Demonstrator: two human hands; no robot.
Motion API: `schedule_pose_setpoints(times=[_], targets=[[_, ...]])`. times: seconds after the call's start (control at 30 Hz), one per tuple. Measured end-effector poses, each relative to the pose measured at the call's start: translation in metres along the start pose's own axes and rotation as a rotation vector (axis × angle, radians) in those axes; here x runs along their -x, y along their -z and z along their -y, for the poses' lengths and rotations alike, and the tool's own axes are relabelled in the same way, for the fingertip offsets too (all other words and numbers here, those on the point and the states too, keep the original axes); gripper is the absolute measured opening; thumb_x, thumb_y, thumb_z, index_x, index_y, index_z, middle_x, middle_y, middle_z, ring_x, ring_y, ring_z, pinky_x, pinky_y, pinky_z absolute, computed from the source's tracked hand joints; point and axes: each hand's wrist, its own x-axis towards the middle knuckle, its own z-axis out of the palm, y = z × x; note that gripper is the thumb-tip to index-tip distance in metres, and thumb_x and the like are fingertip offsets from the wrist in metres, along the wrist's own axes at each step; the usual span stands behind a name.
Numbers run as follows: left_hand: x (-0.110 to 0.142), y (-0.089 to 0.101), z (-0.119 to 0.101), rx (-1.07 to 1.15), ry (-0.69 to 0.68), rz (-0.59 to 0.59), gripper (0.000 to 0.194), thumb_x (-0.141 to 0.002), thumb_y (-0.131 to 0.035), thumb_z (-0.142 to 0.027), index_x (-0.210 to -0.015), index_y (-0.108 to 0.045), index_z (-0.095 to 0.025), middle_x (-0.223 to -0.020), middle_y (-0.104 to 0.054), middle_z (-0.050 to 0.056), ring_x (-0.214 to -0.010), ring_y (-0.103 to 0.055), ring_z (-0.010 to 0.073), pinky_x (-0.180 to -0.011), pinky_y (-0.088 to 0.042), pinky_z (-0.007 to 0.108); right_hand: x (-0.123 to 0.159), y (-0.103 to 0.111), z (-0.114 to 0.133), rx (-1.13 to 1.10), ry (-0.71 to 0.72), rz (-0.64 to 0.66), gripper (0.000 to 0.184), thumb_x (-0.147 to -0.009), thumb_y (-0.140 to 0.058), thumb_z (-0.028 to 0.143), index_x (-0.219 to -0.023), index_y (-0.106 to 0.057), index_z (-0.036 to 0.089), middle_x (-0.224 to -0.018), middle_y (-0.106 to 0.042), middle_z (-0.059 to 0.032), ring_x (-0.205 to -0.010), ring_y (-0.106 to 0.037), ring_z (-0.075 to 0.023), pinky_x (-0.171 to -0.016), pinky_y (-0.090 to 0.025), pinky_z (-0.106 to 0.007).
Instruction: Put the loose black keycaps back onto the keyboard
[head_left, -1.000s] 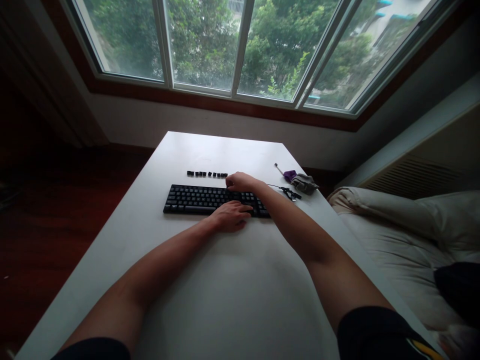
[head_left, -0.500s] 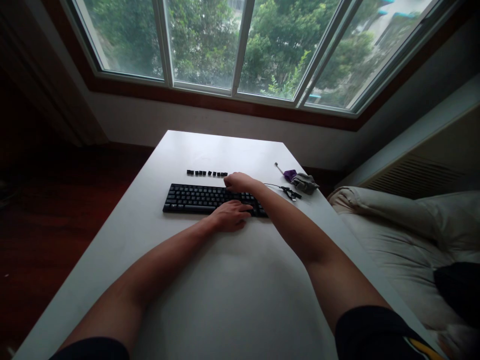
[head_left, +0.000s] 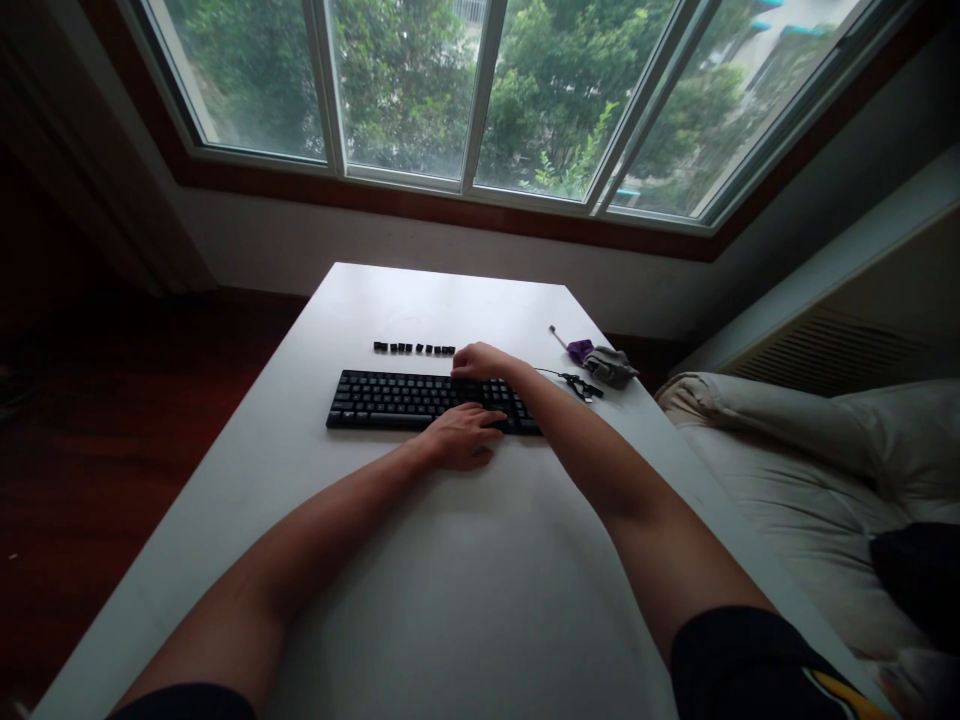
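Observation:
A black keyboard (head_left: 390,402) lies across the middle of the white table (head_left: 450,580). My left hand (head_left: 463,435) rests at its near edge, right of centre, with the fingers stretched out over the lower keys. Over the keyboard's far edge, my right hand (head_left: 480,362) is closed with its fingers bent down. Whatever those fingers may hold is hidden from view. Several loose black keycaps (head_left: 419,348) stand in a row beyond the keyboard, the rightmost close to my right hand. Part of the keyboard's right side is covered by my hands and right forearm.
On the right of the table lie a coiled black cable (head_left: 581,386), a purple and grey cloth (head_left: 611,366) and a thin white stick with a dark tip (head_left: 556,335). A pale padded seat (head_left: 780,480) stands beside the table's right edge; a window is behind.
My right hand has shifted very slightly right, staying at the keyboard's far edge. My left hand keeps its place on the near keys, and the keycap row looks the same.

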Motion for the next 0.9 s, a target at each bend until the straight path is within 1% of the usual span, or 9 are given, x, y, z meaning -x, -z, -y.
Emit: schedule_pose_setpoints(times=[0.07,0.13,0.2,0.33,0.53,0.67,0.77,0.83,0.9], targets=[[-0.001,0.001,0.000,0.007,-0.026,0.016,0.041,-0.086,-0.066,-0.038,-0.125,-0.066,-0.025,-0.154,-0.048,0.009,-0.126,-0.057,0.0295,-0.116,-0.036,0.047,-0.003,-0.004,-0.008,-0.069,-0.108,-0.112,0.021,-0.093,-0.060,0.034,-0.101,-0.075,0.021,-0.092,-0.075,-0.0014,-0.077,-0.064,-0.0133,-0.071,-0.042,-0.023],[-0.002,0.003,-0.001,0.009,-0.054,0.033,0.044,-0.085,-0.067,-0.040,-0.126,-0.065,-0.024,-0.156,-0.045,0.010,-0.129,-0.055,0.0309,-0.117,-0.034,0.048,-0.009,-0.010,-0.013,-0.067,-0.229,-0.257,0.023,-0.094,-0.059,0.032,-0.110,-0.072,0.022,-0.097,-0.075,-0.0022,-0.084,-0.065,-0.0145,-0.074,-0.043,-0.023],[-0.003,0.004,-0.001,0.009,-0.069,0.044,0.046,-0.084,-0.068,-0.041,-0.127,-0.065,-0.023,-0.156,-0.044,0.011,-0.131,-0.054,0.0316,-0.118,-0.033,0.048,-0.016,-0.016,-0.015,-0.044,-0.291,-0.333,0.028,-0.093,-0.061,0.031,-0.120,-0.067,0.024,-0.104,-0.074,-0.0031,-0.093,-0.065,-0.0167,-0.078,-0.043,-0.025],[-0.003,0.006,-0.002,0.011,-0.077,0.049,0.048,-0.084,-0.067,-0.043,-0.128,-0.065,-0.022,-0.154,-0.046,0.013,-0.131,-0.053,0.0317,-0.118,-0.033,0.047,-0.033,-0.026,-0.013,0.012,-0.305,-0.306,0.035,-0.093,-0.063,0.031,-0.127,-0.061,0.024,-0.117,-0.071,-0.0064,-0.105,-0.063,-0.0193,-0.085,-0.044,-0.027],[-0.004,0.008,0.002,0.036,-0.100,0.042,0.045,-0.085,-0.065,-0.038,-0.128,-0.066,-0.023,-0.144,-0.056,0.012,-0.124,-0.058,0.0293,-0.116,-0.035,0.045,-0.043,-0.029,-0.009,0.100,-0.320,-0.291,0.026,-0.095,-0.060,0.032,-0.119,-0.066,0.023,-0.120,-0.068,-0.0098,-0.107,-0.063,-0.0227,-0.084,-0.046,-0.030],[-0.004,0.008,0.007,0.055,-0.098,0.040,0.040,-0.087,-0.063,-0.035,-0.125,-0.067,-0.024,-0.146,-0.056,0.008,-0.120,-0.060,0.0271,-0.114,-0.038,0.044,-0.038,-0.024,-0.009,0.119,-0.326,-0.352,0.023,-0.097,-0.056,0.029,-0.116,-0.068,0.022,-0.117,-0.070,-0.0105,-0.102,-0.065,-0.0226,-0.082,-0.046,-0.029],[-0.004,0.006,0.008,0.037,-0.097,0.044,0.037,-0.087,-0.064,-0.036,-0.121,-0.069,-0.023,-0.149,-0.053,0.008,-0.121,-0.059,0.0277,-0.114,-0.038,0.043,-0.030,-0.019,-0.013,0.062,-0.357,-0.397,0.023,-0.096,-0.057,0.031,-0.112,-0.069,0.022,-0.111,-0.073,-0.0090,-0.100,-0.066,-0.0219,-0.081,-0.046,-0.029],[-0.003,0.005,0.008,0.021,-0.092,0.049,0.036,-0.087,-0.064,-0.036,-0.121,-0.069,-0.023,-0.151,-0.051,0.007,-0.122,-0.059,0.0280,-0.114,-0.037,0.044,-0.022,-0.016,-0.016,-0.014,-0.308,-0.382,0.022,-0.094,-0.060,0.033,-0.110,-0.072,0.022,-0.106,-0.074,-0.0066,-0.096,-0.067,-0.0201,-0.079,-0.046,-0.027],[-0.003,0.004,0.007,0.011,-0.084,0.050,0.038,-0.087,-0.065,-0.036,-0.123,-0.068,-0.024,-0.153,-0.049,0.006,-0.124,-0.057,0.0284,-0.114,-0.037,0.044,-0.013,-0.012,-0.018,-0.117,-0.199,-0.310,0.021,-0.092,-0.064,0.033,-0.107,-0.074,0.022,-0.100,-0.075,-0.0039,-0.090,-0.067,-0.0172,-0.076,-0.046,-0.024]])
